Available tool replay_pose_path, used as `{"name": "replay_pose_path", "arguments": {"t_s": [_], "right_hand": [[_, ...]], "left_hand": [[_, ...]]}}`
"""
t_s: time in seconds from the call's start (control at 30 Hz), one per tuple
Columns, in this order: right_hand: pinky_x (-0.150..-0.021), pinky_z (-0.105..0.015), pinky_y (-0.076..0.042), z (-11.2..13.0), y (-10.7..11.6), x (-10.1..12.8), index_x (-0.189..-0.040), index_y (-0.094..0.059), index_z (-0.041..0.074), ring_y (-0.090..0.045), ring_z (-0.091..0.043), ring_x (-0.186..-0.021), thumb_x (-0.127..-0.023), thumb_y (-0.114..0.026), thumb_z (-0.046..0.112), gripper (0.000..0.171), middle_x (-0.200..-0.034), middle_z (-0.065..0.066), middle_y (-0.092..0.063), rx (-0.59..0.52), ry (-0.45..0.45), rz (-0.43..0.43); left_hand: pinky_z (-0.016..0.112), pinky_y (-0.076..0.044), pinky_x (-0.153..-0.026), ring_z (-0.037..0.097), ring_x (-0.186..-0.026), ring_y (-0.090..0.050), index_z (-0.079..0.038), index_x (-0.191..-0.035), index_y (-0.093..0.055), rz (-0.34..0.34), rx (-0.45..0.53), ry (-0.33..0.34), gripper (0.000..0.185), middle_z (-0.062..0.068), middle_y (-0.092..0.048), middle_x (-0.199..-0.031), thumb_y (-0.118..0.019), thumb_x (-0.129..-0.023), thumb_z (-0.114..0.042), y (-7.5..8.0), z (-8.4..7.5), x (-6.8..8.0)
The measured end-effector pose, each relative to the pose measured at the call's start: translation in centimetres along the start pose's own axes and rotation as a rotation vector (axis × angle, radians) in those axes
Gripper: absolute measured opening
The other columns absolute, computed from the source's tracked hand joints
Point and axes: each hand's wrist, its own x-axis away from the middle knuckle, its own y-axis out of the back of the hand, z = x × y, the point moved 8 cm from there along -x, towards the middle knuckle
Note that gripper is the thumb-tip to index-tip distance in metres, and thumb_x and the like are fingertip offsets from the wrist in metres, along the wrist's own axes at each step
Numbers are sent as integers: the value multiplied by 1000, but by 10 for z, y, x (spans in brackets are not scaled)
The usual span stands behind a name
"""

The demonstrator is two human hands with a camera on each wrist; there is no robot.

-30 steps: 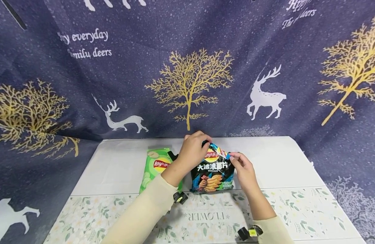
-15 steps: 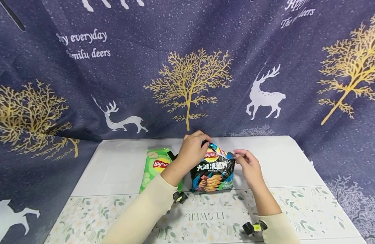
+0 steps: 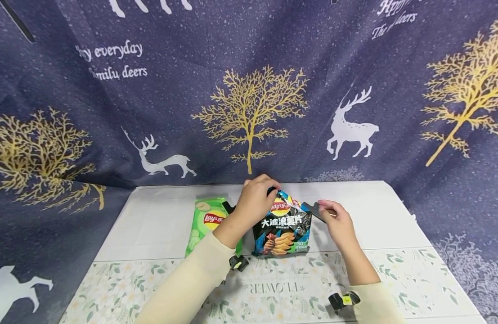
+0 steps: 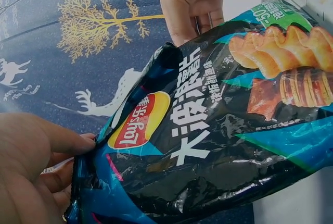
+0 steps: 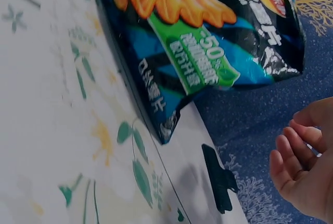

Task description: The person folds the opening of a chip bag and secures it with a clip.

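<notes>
On the bench (image 3: 159,220), I see the black crisp bag (image 3: 283,229) standing upright beside a green crisp bag (image 3: 206,222) — this reads as the bag-opening step. My left hand (image 3: 257,200) pinches the black bag's top edge; my right hand (image 3: 338,222), apart from it, pinches a dark torn strip (image 3: 313,210). Next move, as I judge it — set the strip down.

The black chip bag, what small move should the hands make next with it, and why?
Probably lay the dark piece down on the table and bring the right hand to the bag's top. The left hand pinches the top edge of the standing black chip bag, while the right hand holds that piece just clear of the bag's corner, so it isn't free to help.
</notes>
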Motion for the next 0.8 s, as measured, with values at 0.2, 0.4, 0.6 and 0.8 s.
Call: {"name": "replay_pose_path", "arguments": {"t_s": [0.2,0.4,0.6,0.8], "right_hand": [[-94,-20,-49,-2,2,-6,-133,-62,5,-60,-28,-118,-103,-56,18,33,-127,-16,-59,122,36,-11],[-101,-50,-52,-6,-3,-12,-135,-59,-1,-58,-35,-120,-101,-58,15,37,-130,-21,-54,240,61,30],[-99,-54,-51,-11,-9,-17,-135,-59,-1,-55,-40,-121,-99,-61,16,41,-131,-24,-51,368,62,41],[-99,-56,-48,-12,-10,-21,-136,-58,-3,-54,-42,-121,-97,-62,16,43,-130,-26,-52,434,81,38]], "left_hand": [[44,-43,-100,16,-94,-67,-19,-111,-75,-13,-7,-15,17,-3,-69,-111,-61,-102,-21,0,1,0],[44,-43,-101,15,-93,-67,-20,-112,-75,-16,-15,-20,17,-3,-69,-111,-60,-103,-22,0,1,0],[44,-43,-103,15,-94,-67,-19,-112,-75,-8,-15,-15,18,-3,-69,-111,-60,-103,-22,0,-1,0],[44,-43,-103,16,-94,-67,-18,-112,-75,-5,-5,-16,18,-2,-69,-112,-60,-103,-20,1,-2,0]]}}
